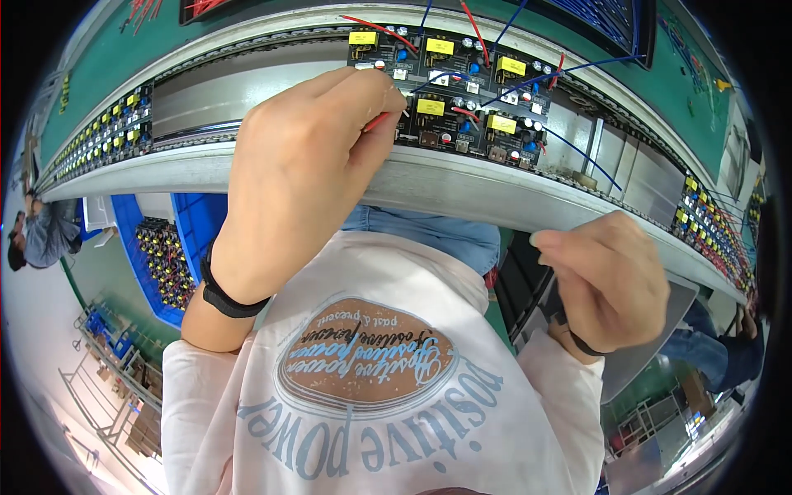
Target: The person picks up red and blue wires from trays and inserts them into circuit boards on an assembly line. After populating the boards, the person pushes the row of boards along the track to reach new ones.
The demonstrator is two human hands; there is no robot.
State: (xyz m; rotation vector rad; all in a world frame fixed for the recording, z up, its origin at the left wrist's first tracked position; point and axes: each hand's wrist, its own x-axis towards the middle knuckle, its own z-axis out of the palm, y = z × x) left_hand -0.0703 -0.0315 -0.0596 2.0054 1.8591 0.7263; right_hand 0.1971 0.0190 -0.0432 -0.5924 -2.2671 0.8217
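Note:
My left hand (301, 161) is over the near left corner of a panel of black circuit boards (462, 99). Its thumb and forefinger are pinched on a short red wire (377, 122), whose far end is hidden by the fingers. The boards carry yellow block-shaped parts (431, 106), small blue discs and white connectors. Several red and blue wires stick up from them. Held apart from the boards, in front of the rail's near edge, my right hand (610, 276) has its fingers curled together with nothing visible in them.
The panel sits between the chains of a conveyor rail (462, 190). More boards lie along it at left (107, 136) and right (709, 227). Beyond are a black tray of blue wires (606, 25) and loose red wires (144, 12). A blue crate (198, 223) holds boards below. People stand at both sides.

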